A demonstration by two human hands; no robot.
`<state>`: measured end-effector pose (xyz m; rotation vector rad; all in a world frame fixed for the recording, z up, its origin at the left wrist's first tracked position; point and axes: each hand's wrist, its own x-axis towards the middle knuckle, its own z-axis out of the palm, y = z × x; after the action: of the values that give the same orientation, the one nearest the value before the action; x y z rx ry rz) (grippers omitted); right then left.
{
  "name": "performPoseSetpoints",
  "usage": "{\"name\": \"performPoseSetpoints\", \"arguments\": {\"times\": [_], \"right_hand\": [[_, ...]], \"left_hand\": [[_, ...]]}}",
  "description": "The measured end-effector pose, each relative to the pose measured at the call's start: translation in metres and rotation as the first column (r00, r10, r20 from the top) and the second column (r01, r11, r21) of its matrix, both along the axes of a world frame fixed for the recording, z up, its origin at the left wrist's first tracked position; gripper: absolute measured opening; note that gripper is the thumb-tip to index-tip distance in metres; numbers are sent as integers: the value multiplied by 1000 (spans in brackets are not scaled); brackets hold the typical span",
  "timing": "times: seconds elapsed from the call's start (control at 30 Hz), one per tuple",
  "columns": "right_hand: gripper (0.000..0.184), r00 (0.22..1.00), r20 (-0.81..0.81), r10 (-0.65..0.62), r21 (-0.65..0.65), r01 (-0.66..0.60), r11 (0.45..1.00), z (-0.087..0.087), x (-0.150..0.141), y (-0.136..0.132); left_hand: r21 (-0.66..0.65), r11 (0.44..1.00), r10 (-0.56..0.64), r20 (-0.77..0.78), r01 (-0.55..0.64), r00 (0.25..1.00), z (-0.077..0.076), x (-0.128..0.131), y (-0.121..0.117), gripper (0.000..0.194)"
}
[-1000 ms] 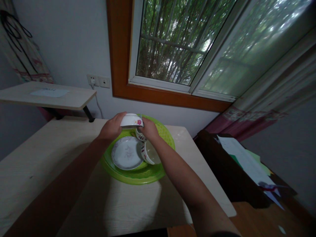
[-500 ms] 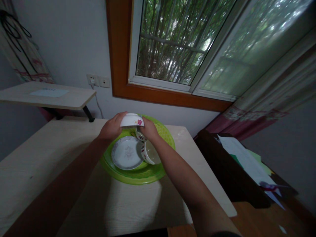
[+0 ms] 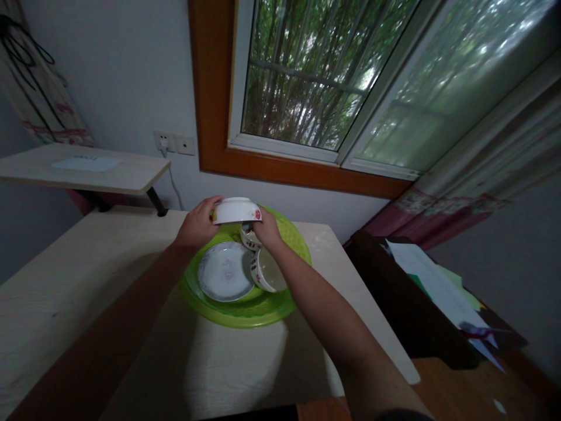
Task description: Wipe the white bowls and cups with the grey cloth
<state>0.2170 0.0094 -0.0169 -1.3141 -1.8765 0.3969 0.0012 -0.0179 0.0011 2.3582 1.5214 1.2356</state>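
Observation:
A white bowl (image 3: 237, 210) with a floral print is held upside down above the back of a green basin (image 3: 245, 320). My left hand (image 3: 199, 223) grips its left side, and my right hand (image 3: 266, 228) closes on its right side. In the basin, a white plate (image 3: 225, 272) with a patterned rim lies at the left. Beside it a patterned bowl (image 3: 268, 271) rests tilted on its side. Another small bowl (image 3: 250, 240) sits behind that one, partly covered by my right hand and the held bowl.
The basin stands on a pale wooden table (image 3: 236, 356) against the wall. A raised shelf (image 3: 131, 173) with a paper on it is at the left. To the right, a dark cabinet (image 3: 381, 292) carries papers (image 3: 438, 286). A window (image 3: 324, 76) is above.
The held bowl has shifted slightly to the right and up and shows more of its side. My right hand has moved a little right with it; the basin's contents have not moved.

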Motion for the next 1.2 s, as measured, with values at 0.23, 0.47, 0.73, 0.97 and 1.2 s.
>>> {"name": "performPoseSetpoints", "arguments": {"times": [0.23,0.47,0.73,0.97,1.2], "right_hand": [[21,984,177,-11,83,-4,997,6,2,-4],[41,861,494,-120,84,90,992,26,-6,-24],[31,902,410,-135,37,131,991,18,-11,-19],[24,992,80,-94,-89,101,991,-6,-7,0],[26,979,182,-86,-58,98,993,-3,-8,-2]], "left_hand": [[-186,982,20,-25,-24,1000,-2,0,2,54],[-200,968,123,-157,-154,980,-5,-1,5,60],[-58,989,124,-131,-132,984,-2,-1,2,50],[-146,974,157,-101,-171,982,-6,-1,7,39],[-202,974,91,-63,-102,994,-6,-1,8,35]]}}
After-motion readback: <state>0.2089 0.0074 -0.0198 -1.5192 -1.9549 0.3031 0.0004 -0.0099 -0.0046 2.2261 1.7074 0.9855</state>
